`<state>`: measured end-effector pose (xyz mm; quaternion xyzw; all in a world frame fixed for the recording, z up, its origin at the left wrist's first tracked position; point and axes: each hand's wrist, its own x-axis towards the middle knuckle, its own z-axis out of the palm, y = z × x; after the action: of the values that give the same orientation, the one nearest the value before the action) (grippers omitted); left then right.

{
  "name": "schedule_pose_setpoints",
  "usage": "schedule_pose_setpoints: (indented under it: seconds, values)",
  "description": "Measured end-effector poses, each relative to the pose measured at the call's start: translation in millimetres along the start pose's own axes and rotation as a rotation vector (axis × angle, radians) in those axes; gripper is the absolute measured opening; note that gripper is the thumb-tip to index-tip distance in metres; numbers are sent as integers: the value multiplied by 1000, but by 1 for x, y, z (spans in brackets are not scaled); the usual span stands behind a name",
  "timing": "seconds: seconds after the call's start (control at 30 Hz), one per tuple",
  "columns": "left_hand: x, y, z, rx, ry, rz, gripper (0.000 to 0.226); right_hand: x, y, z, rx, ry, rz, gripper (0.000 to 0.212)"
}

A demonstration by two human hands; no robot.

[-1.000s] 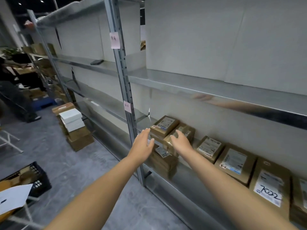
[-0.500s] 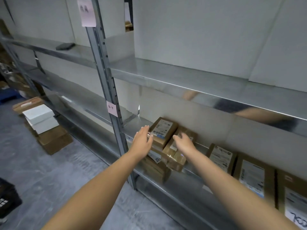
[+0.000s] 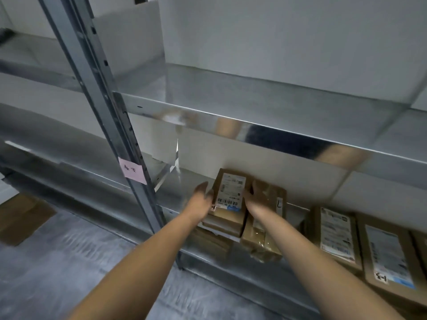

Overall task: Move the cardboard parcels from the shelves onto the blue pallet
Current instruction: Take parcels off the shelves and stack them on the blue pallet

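Note:
A stack of cardboard parcels sits at the left end of the lower metal shelf [image 3: 184, 199]. The top parcel [image 3: 230, 192] is brown with a white barcode label. My left hand [image 3: 202, 198] presses against its left edge and my right hand [image 3: 255, 196] clasps its right edge, so the parcel is held between them. Under my right hand lies a tape-wrapped parcel [image 3: 263, 236]. More stacked parcels [image 3: 221, 225] lie beneath the top one. The blue pallet is out of view.
A grey upright post [image 3: 111, 116] with a pink note [image 3: 132, 171] stands just left of my left arm. The upper shelf [image 3: 254, 128] overhangs the parcels. Two labelled parcels [image 3: 337, 236] [image 3: 390, 259] lie further right. Flat cardboard [image 3: 20, 218] lies on the floor at left.
I have moved closer to the shelf and the view has dropped. Both hands have come from hovering near the stack to closing on the sides of the top labelled parcel.

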<state>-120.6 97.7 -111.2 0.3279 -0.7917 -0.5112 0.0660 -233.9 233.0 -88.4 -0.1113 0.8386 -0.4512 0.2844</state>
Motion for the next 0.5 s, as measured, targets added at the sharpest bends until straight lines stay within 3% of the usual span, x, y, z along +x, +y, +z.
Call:
schedule_pose_setpoints:
  seconds: [0.23,0.37,0.5]
  values:
    - [24,-11,2,-104,-109,92,38,16,-8,24,31,7,28,59]
    - [26,-18,8,-283,-95,55,32,17,-4,36,-74,54,96,74]
    - [28,-18,13,-391,-80,-9,33,20,-2,38,3,56,142,69]
